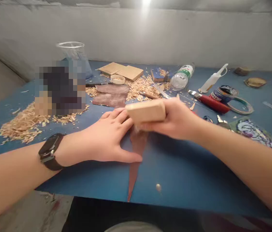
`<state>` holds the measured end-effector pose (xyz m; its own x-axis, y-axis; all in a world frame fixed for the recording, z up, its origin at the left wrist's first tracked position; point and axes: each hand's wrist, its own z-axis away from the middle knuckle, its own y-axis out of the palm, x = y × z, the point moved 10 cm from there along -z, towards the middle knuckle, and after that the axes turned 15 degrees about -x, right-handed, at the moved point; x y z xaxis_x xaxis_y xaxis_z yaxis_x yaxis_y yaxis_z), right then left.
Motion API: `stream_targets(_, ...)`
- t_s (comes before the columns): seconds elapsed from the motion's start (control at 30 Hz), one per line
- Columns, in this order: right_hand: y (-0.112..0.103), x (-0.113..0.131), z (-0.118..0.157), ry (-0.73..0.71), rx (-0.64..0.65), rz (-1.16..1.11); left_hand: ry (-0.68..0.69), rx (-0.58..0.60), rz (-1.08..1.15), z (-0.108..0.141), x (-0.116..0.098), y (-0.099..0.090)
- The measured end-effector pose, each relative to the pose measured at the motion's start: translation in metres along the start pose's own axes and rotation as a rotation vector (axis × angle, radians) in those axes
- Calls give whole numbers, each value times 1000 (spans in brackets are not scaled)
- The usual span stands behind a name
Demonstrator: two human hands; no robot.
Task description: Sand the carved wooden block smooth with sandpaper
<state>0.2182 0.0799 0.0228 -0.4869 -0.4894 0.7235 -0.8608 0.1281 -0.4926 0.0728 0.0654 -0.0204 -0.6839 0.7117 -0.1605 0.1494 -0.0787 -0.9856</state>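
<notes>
In my right hand [178,117] I grip a pale wooden block [146,111], its rounded long side facing me. Below the block lies a reddish-brown strip that looks like sandpaper [134,177], tapering to a point near the table's front edge. My left hand [109,137] lies flat with its fingers stretched out and its thumb across the strip. Its fingertips are close to the block's left end; whether they touch it I cannot tell. The block and my right hand hide the strip's far end.
Wood shavings [21,124] cover parts of the blue table [181,180]. More brown sheets [111,95], thin boards [121,71], a plastic bottle [182,77], a red-handled knife [210,101], a tape roll [242,105] and a glue bottle [213,79] lie beyond my hands. A clear cup [74,53] stands back left.
</notes>
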Motion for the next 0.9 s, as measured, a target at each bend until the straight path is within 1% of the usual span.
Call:
stream_targets(0.1, 6, 22, 9, -93, 28, -24, 10, -28, 32, 1, -1, -2)
stream_targets(0.2, 18, 31, 18, -114, 139, -94, 21, -36, 66, 2, -2, -3)
stream_targets(0.27, 14, 25, 16, -53, 81, -101, 22, -40, 62, 2, -2, -4)
stream_targets(0.33, 10, 22, 14, -43, 27, -79, 23, -32, 49, 2, -2, -4)
stream_targets(0.37, 11, 25, 14, -74, 39, -73, 17, -31, 48, 2, -1, -4)
stream_targets(0.43, 18, 33, 18, -136, 111, -96, 8, -37, 63, 2, 0, -5)
stream_targets(0.47, 20, 35, 19, -142, 125, -108, 11, -36, 69, 2, 0, -5)
stream_targets(0.5, 18, 34, 18, -131, 104, -105, 13, -34, 70, 2, -1, -4)
stream_targets(0.57, 10, 31, 15, -106, 6, -57, 19, -28, 63, 3, -1, -2)
stream_targets(0.6, 8, 32, 15, -118, -22, -38, 20, -31, 61, 3, 0, -1)
stream_targets(0.63, 10, 35, 16, -151, -12, -30, 19, -37, 59, 2, 0, -1)
stream_targets(0.67, 14, 40, 18, -187, 29, -43, 17, -47, 60, 2, 1, -1)
stream_targets(0.73, 21, 42, 21, -203, 97, -85, 28, -42, 66, 2, 1, 0)
stream_targets(0.77, 20, 39, 20, -182, 82, -88, 33, -33, 66, 2, 1, 0)
stream_targets(0.83, 12, 31, 15, -130, -14, -47, 46, -12, 73, 2, 1, 0)
stream_targets(0.87, 9, 30, 15, -130, -47, -31, 55, -15, 84, 3, 0, -2)
stream_targets(0.9, 10, 33, 15, -155, -43, -28, 60, -28, 98, 3, 0, -4)
